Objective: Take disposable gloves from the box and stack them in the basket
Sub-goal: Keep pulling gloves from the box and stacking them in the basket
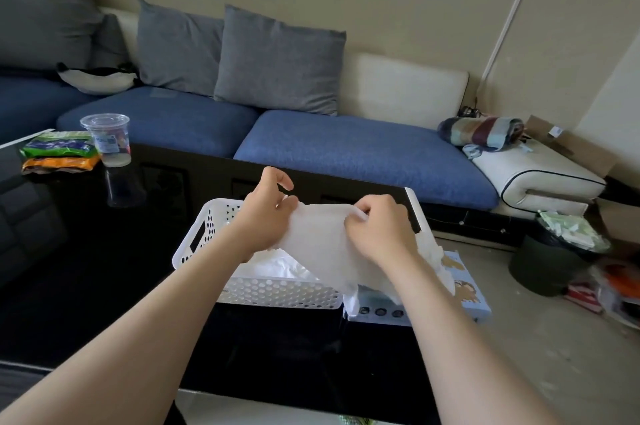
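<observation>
A translucent white disposable glove (320,244) is stretched between my two hands above the white perforated basket (277,294). My left hand (268,213) pinches its left top edge, and my right hand (379,232) pinches its right top edge. Its lower end hangs down toward the basket's right front corner. Inside the basket lie other pale gloves (277,267). To the right of the basket sits the light blue glove box (467,300), with crumpled gloves (431,251) sticking out of its top.
The basket and box stand on a glossy black table (86,268). A clear plastic cup (107,139) and snack packets (57,154) are at its far left. A blue sofa (346,151) runs behind. A dark bin (550,258) stands on the floor at the right.
</observation>
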{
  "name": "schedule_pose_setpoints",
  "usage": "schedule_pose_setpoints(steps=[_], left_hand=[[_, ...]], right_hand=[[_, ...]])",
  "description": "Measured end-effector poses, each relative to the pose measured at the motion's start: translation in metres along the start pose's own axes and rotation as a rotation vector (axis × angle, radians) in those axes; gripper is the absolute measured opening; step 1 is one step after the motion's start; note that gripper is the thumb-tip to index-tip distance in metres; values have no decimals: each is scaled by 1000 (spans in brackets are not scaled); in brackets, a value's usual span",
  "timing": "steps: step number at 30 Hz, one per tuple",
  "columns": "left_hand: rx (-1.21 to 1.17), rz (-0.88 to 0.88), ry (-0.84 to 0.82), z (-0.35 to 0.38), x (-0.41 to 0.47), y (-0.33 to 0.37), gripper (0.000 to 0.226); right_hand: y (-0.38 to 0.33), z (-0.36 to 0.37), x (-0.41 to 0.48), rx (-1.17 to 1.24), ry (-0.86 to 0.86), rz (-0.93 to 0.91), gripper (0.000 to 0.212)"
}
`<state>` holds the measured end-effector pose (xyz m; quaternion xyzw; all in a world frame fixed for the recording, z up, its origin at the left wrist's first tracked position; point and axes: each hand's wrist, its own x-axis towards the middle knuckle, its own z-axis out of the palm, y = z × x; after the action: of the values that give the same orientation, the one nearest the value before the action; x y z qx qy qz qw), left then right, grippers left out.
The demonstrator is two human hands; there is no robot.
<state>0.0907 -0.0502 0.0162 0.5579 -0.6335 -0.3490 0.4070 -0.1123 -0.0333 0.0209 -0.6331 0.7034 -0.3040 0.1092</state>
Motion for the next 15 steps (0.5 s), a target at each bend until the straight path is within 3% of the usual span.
schedule_pose_setpoints(steps=[4,8,12,15], left_hand=[[327,91,83,-10,3,-17,16],[600,67,113,-23,1,-28,21],[729,37,97,-34,7,-43,26],[745,-23,86,-40,8,-47,34]], right_hand=[[-8,30,6,-230,67,-175,11],[-16,47,14,-396,72,-305,17],[-26,53,19,-468,76,-400,31],[-24,58,26,-508,200,-451,38]])
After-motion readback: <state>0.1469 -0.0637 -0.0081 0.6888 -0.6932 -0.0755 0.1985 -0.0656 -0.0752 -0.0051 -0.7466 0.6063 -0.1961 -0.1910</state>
